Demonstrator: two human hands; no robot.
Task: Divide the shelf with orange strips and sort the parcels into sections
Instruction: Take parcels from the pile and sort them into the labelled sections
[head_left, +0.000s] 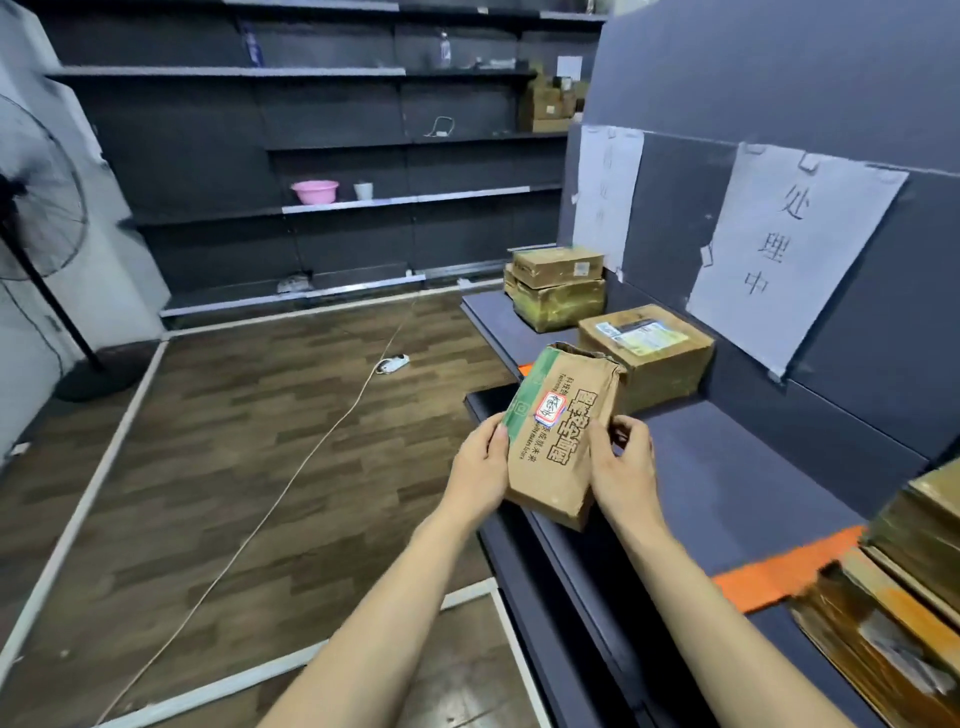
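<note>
I hold a brown cardboard parcel with a green band and a red-and-white sticker, above the front edge of the grey shelf. My left hand grips its left side and my right hand grips its right side. An orange strip lies across the shelf at the right. Beyond the held parcel, a taped box with a label sits on the shelf. Two stacked boxes stand at the shelf's far end. More parcels are piled right of the strip.
Two paper signs are taped to the shelf's back panel. A standing fan is at the left. A power strip and cable lie on the wood floor. Dark wall shelves hold a pink basin.
</note>
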